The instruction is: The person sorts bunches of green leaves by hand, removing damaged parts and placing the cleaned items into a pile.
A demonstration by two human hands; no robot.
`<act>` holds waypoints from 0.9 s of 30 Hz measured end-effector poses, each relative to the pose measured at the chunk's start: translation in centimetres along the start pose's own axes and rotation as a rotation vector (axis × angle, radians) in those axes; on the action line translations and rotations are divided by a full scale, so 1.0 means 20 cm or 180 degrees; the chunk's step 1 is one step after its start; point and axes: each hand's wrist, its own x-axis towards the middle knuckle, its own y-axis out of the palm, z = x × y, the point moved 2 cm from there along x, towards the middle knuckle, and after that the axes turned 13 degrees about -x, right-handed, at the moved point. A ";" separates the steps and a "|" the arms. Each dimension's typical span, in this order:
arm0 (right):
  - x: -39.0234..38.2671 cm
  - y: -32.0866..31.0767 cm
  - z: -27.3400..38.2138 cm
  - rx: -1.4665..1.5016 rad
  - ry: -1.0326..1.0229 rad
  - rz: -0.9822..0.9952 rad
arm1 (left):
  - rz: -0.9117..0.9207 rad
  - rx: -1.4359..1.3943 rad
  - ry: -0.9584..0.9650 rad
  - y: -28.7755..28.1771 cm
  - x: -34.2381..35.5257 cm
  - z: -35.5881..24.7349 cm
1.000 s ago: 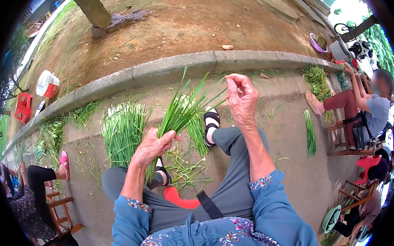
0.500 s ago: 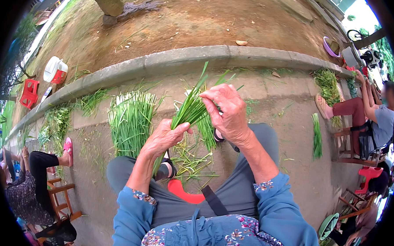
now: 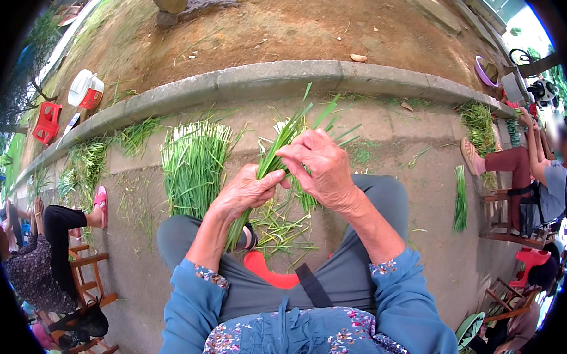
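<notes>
A bunch of long green garlic chives slants up and away in front of my chest. My left hand is wrapped round its lower part, with the blade ends hanging past the wrist. Thumb and fingers of my right hand pinch at the bunch's right side, and several blades stick out beyond the knuckles. Exactly how many the pinch holds is hidden. On the ground left of my hands lies a large stack of chives, pale ends away from me. Loose yellowish trimmings are scattered between my feet.
A stone curb runs across beyond my hands, with bare soil behind it. A small chive bundle lies to the right. Seated people are at both sides. A white-and-red bucket and a red stool stand far left.
My right hand has come slightly lower and closer to the left hand. Blades now fan out to the right behind it. The left hand keeps its hold on the bunch.
</notes>
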 end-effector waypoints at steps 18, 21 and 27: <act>-0.03 0.04 0.08 -0.0946 -0.0923 0.0198 | -0.0278 0.0409 0.0193 -0.05 0.03 0.08; -0.05 0.06 0.10 -0.1193 -0.1041 0.0209 | -0.0423 0.0412 0.0239 -0.05 0.04 0.07; -0.05 0.05 0.14 -0.1323 -0.1065 0.0121 | -0.0434 0.0346 0.0580 -0.03 0.03 0.06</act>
